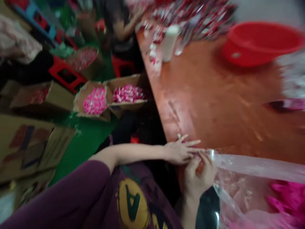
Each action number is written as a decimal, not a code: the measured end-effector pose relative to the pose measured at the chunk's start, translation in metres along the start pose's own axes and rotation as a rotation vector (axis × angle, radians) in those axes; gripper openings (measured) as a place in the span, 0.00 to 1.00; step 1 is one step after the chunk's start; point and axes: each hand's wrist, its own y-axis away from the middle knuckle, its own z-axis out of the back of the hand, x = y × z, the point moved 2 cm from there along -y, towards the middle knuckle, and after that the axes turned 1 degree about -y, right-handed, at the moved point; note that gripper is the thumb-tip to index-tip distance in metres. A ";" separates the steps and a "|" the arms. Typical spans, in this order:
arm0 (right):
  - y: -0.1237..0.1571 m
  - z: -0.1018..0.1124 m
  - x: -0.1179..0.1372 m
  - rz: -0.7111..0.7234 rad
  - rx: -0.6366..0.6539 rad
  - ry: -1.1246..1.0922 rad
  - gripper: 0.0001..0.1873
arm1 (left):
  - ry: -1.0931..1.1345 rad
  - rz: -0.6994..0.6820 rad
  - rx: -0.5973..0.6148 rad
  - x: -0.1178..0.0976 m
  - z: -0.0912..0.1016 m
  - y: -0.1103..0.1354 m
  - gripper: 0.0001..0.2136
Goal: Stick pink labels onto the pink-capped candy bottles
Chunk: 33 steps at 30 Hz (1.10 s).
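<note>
My left hand [177, 152] lies at the near edge of the brown table [214, 117], its fingers stretched out and spread. Its fingertips meet my right hand [202, 173], whose fingers are bent and pressed together. A small pinkish thing seems to be between the two hands, too blurred to name. Right of my right hand lies a clear plastic bag [252, 165], with bright pink pieces [289, 200] in or under it.
A red basin [252, 47] and a white cup [169, 44] stand farther back, near a heap of red and silver wrapped pieces [195, 16]. Cardboard boxes [114, 109] of pink pieces sit on the green floor. Another person's arm [126, 28] is at the table's far side.
</note>
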 end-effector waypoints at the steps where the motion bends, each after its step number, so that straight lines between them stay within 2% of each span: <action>1: -0.004 -0.003 0.005 -0.008 -0.039 -0.032 0.14 | 0.047 0.023 -0.016 0.003 0.008 0.003 0.22; 4: -0.008 -0.016 0.022 -0.018 -0.105 -0.136 0.13 | 0.257 0.161 -0.154 0.017 0.015 0.015 0.22; 8: 0.001 -0.022 0.044 -0.011 -0.097 -0.230 0.12 | 0.519 0.331 -0.409 0.014 -0.004 0.037 0.23; 11: 0.020 -0.026 0.065 0.009 -0.038 -0.341 0.13 | 0.639 0.370 -0.689 0.008 -0.010 0.074 0.23; 13: 0.039 -0.036 0.077 0.043 0.072 -0.445 0.14 | 0.656 0.370 -0.781 0.012 -0.010 0.111 0.22; 15: 0.061 -0.056 0.083 0.031 0.243 -0.513 0.13 | 0.635 0.396 -0.694 0.028 -0.011 0.155 0.19; 16: 0.072 -0.069 0.084 -0.013 0.339 -0.528 0.12 | 0.617 0.459 -0.585 0.040 -0.013 0.178 0.18; 17: 0.083 -0.083 0.083 -0.083 0.436 -0.534 0.11 | 0.585 0.563 -0.433 0.054 -0.018 0.201 0.16; 20: 0.110 -0.134 0.076 -0.389 0.697 -0.553 0.12 | 0.426 1.039 0.128 0.098 -0.043 0.265 0.17; 22: 0.119 -0.175 0.071 -0.610 0.842 -0.565 0.14 | 0.371 1.242 0.355 0.118 -0.062 0.292 0.21; 24: 0.122 -0.220 0.068 -0.814 0.960 -0.574 0.14 | 0.383 1.300 0.430 0.128 -0.081 0.302 0.26; 26: 0.121 -0.270 0.065 -0.959 1.069 -0.559 0.13 | 0.399 1.299 0.461 0.131 -0.096 0.300 0.29; 31: 0.130 -0.393 0.055 -1.104 1.330 -0.440 0.09 | 0.460 1.284 0.465 0.133 -0.106 0.287 0.30; 33: 0.135 -0.437 0.054 -1.123 1.400 -0.403 0.11 | 0.507 1.295 0.457 0.133 -0.108 0.286 0.30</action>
